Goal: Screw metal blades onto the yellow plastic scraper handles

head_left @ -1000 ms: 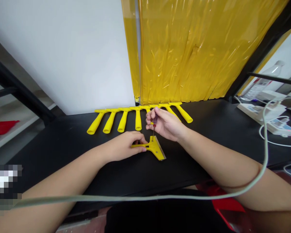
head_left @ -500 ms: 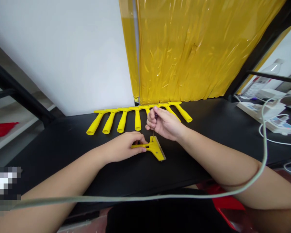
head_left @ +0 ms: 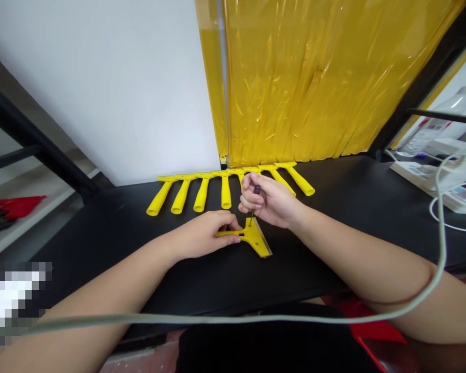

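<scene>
A yellow scraper (head_left: pixel 256 239) with a metal blade along its right edge lies on the black tabletop (head_left: pixel 295 269). My left hand (head_left: pixel 207 233) grips it by the handle, fingers above and thumb below. My right hand (head_left: pixel 270 201) is closed around the dark handle of a screwdriver (head_left: pixel 257 190). The screwdriver stands nearly upright, its thin shaft running down to the upper screw hole on the scraper head. Whether the tip sits in a screw is too small to tell.
Behind my hands, several yellow scrapers (head_left: pixel 181 196) lie in a row against a white panel (head_left: pixel 140 93) and a yellow sheet (head_left: pixel 314 88). Power strips (head_left: pixel 435 181) with cables and a plastic bottle (head_left: pixel 431 127) are at right. A pale cable (head_left: pixel 233 319) crosses in front.
The whole view has shifted slightly, moving everything to the right. My right hand's fingers have turned a little on the screwdriver, showing more of its handle. The left hand keeps its grip on the scraper.
</scene>
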`<control>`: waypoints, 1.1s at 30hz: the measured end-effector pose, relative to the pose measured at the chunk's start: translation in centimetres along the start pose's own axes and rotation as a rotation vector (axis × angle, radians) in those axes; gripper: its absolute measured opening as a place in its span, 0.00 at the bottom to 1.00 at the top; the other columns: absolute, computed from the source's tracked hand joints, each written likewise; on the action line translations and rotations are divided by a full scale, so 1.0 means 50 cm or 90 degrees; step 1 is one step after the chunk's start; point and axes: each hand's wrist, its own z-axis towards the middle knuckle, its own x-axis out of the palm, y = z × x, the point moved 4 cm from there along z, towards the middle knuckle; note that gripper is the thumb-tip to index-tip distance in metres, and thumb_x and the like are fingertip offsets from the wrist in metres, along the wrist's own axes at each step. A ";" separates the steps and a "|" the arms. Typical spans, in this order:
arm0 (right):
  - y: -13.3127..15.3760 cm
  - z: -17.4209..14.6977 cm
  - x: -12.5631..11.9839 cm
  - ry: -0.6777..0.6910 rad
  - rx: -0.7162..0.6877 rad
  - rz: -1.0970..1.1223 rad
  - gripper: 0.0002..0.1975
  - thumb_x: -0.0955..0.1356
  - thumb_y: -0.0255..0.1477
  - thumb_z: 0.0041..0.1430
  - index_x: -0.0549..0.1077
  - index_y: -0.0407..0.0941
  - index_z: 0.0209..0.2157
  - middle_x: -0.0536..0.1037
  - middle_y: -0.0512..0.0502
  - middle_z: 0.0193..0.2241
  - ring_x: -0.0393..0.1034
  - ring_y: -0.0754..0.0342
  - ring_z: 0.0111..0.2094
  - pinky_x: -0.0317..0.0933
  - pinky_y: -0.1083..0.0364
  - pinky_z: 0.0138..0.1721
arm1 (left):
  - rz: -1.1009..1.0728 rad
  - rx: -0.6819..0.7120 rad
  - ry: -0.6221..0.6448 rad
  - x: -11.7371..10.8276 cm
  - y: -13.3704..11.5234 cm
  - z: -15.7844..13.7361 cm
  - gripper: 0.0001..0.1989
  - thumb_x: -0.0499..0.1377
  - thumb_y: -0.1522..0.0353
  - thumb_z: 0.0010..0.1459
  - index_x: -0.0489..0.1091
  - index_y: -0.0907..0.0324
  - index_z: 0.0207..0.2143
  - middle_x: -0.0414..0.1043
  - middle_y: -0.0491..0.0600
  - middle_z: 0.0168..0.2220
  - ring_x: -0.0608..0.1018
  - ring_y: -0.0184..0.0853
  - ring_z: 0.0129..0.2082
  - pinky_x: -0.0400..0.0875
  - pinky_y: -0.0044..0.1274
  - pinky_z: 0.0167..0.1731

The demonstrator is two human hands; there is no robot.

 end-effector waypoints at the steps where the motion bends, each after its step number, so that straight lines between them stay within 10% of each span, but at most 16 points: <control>1: 0.000 -0.001 0.002 0.003 0.000 0.007 0.13 0.67 0.40 0.73 0.70 0.47 0.36 0.56 0.60 0.19 0.50 0.59 0.21 0.63 0.55 0.34 | -0.001 0.000 0.001 0.000 0.001 -0.001 0.09 0.64 0.61 0.66 0.76 0.56 0.43 0.80 0.48 0.45 0.79 0.37 0.45 0.71 0.27 0.47; 7: 0.010 0.004 -0.008 -0.005 -0.018 -0.018 0.16 0.72 0.37 0.68 0.68 0.44 0.29 0.70 0.49 0.32 0.66 0.56 0.33 0.67 0.54 0.38 | 0.003 -0.006 0.005 -0.001 0.001 -0.001 0.09 0.64 0.61 0.66 0.76 0.57 0.43 0.79 0.48 0.45 0.79 0.37 0.45 0.71 0.27 0.47; 15: 0.006 -0.003 0.002 0.020 0.004 -0.003 0.13 0.67 0.41 0.73 0.72 0.47 0.39 0.53 0.61 0.18 0.45 0.60 0.20 0.63 0.56 0.33 | 0.000 0.010 -0.004 0.000 -0.003 0.001 0.08 0.64 0.62 0.66 0.76 0.57 0.42 0.78 0.47 0.41 0.78 0.35 0.40 0.70 0.25 0.42; 21: 0.011 -0.001 -0.008 -0.001 -0.026 0.004 0.13 0.72 0.35 0.67 0.70 0.44 0.32 0.70 0.51 0.31 0.66 0.56 0.33 0.67 0.54 0.37 | 0.003 0.003 -0.009 -0.001 -0.005 0.001 0.08 0.64 0.62 0.66 0.76 0.57 0.42 0.78 0.47 0.41 0.78 0.35 0.39 0.70 0.25 0.40; 28: 0.007 -0.002 -0.001 0.020 0.010 0.015 0.14 0.68 0.41 0.73 0.72 0.46 0.36 0.55 0.60 0.18 0.49 0.60 0.21 0.64 0.56 0.34 | -0.001 0.011 -0.005 0.000 -0.003 0.001 0.09 0.64 0.62 0.66 0.76 0.57 0.42 0.79 0.47 0.42 0.78 0.35 0.41 0.71 0.26 0.43; 33: 0.010 -0.003 -0.006 -0.010 -0.027 -0.006 0.12 0.75 0.35 0.64 0.70 0.46 0.34 0.70 0.52 0.30 0.65 0.57 0.31 0.66 0.55 0.37 | 0.006 0.005 -0.006 0.000 -0.003 0.000 0.09 0.64 0.61 0.66 0.76 0.57 0.42 0.79 0.48 0.42 0.78 0.35 0.39 0.71 0.26 0.42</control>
